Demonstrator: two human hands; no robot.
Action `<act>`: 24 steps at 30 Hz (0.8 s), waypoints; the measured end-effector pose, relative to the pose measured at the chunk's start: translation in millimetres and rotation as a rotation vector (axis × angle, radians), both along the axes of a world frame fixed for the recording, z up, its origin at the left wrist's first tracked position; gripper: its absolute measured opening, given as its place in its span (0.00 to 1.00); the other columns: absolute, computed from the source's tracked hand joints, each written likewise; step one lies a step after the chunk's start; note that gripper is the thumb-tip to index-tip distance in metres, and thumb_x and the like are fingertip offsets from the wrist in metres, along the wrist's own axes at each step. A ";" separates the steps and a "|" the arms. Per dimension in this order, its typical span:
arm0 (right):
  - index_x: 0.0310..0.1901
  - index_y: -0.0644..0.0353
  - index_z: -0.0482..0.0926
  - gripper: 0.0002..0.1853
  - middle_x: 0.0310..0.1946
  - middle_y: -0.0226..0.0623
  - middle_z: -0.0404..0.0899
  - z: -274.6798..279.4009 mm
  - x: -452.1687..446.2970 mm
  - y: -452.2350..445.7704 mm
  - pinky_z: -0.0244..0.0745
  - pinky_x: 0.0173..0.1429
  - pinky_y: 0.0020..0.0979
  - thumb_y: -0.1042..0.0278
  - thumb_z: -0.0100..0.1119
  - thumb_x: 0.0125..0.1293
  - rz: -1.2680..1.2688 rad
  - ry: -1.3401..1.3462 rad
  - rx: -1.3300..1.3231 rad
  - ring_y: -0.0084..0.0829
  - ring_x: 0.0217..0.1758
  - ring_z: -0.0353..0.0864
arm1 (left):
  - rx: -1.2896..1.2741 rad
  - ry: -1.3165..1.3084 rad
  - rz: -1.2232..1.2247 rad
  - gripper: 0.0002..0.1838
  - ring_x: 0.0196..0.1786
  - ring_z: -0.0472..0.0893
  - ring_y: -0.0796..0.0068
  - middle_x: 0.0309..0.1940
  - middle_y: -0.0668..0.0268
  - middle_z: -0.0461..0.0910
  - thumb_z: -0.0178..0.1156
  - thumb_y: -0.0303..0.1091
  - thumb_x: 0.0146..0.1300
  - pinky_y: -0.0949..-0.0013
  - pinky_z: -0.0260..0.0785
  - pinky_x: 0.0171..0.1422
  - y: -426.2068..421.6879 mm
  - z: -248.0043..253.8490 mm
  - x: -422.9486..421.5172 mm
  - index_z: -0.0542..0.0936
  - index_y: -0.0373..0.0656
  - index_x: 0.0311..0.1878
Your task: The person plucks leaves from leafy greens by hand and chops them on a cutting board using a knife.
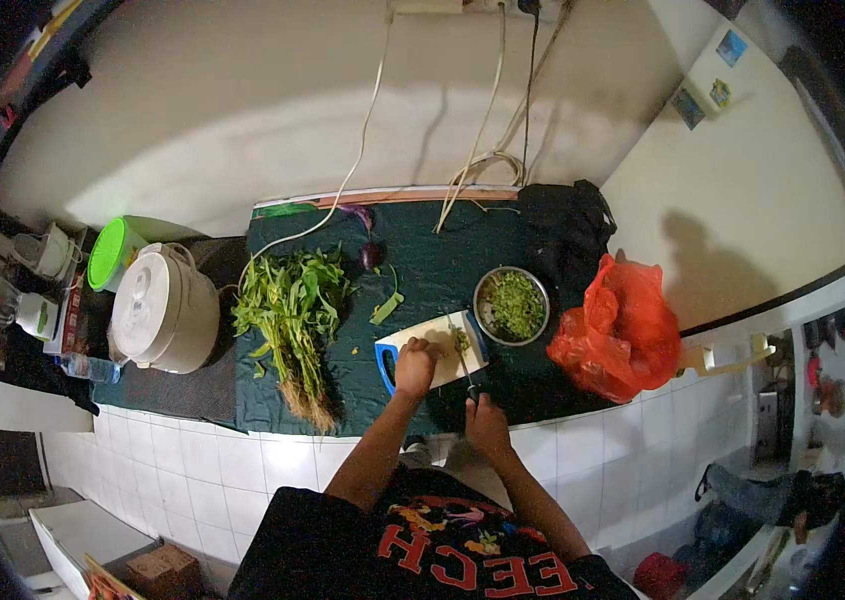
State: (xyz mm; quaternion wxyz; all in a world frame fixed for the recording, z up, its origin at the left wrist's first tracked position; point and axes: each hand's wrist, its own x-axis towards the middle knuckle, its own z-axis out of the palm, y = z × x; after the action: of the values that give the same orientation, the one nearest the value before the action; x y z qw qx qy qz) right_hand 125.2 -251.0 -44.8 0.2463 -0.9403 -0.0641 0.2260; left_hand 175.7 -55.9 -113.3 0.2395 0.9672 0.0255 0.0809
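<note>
Currently my right hand (486, 425) grips the knife (468, 370), blade pointing away beside cut greens (460, 338); left hand (417, 365) curls left of the blade, hold unclear.

Left hand (416, 368) covers part of the cutting board (431, 331); right hand (487, 426) hides part of the knife handle (473, 393). Contents of the red bag (615, 335) indistinct; wall pictures (732, 47) too small to identify.
</note>
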 end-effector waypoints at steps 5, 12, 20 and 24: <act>0.44 0.70 0.69 0.21 0.30 0.62 0.79 -9.6 -9.7 15.0 0.74 0.41 0.57 0.55 0.41 0.76 0.021 -0.058 0.005 0.62 0.36 0.80 | 0.000 0.000 0.024 0.09 0.47 0.76 0.60 0.39 0.63 0.79 0.60 0.36 0.57 0.56 0.71 0.49 1.4 -1.2 -1.5 0.85 0.46 0.38; 0.43 0.70 0.69 0.20 0.30 0.63 0.79 -0.1 -17.1 22.7 0.75 0.40 0.57 0.56 0.42 0.75 0.012 -0.069 0.001 0.62 0.35 0.80 | 0.082 -0.052 -0.095 0.10 0.47 0.75 0.62 0.42 0.66 0.78 0.59 0.36 0.58 0.59 0.71 0.49 5.1 2.4 -5.6 0.83 0.47 0.41; 0.42 0.70 0.70 0.19 0.31 0.61 0.80 3.6 -13.1 29.7 0.76 0.44 0.56 0.57 0.44 0.75 0.019 -0.046 0.019 0.63 0.37 0.81 | 0.135 -0.076 -0.118 0.10 0.49 0.75 0.63 0.41 0.66 0.78 0.60 0.37 0.56 0.59 0.71 0.49 3.7 3.9 -1.8 0.83 0.48 0.40; 0.44 0.70 0.70 0.19 0.32 0.61 0.80 -1.5 -12.6 34.2 0.77 0.45 0.55 0.57 0.44 0.75 -0.009 0.025 -0.022 0.62 0.38 0.81 | 0.157 -0.062 -0.125 0.10 0.49 0.75 0.63 0.42 0.66 0.78 0.60 0.37 0.56 0.59 0.71 0.49 4.1 2.7 -1.4 0.83 0.48 0.41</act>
State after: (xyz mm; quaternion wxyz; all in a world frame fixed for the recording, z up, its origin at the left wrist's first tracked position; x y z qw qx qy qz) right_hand 112.6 -216.8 -46.3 0.2379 -0.9403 -0.0544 0.2372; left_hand 174.3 -51.8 -110.6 0.1681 0.9797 -0.0486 0.0977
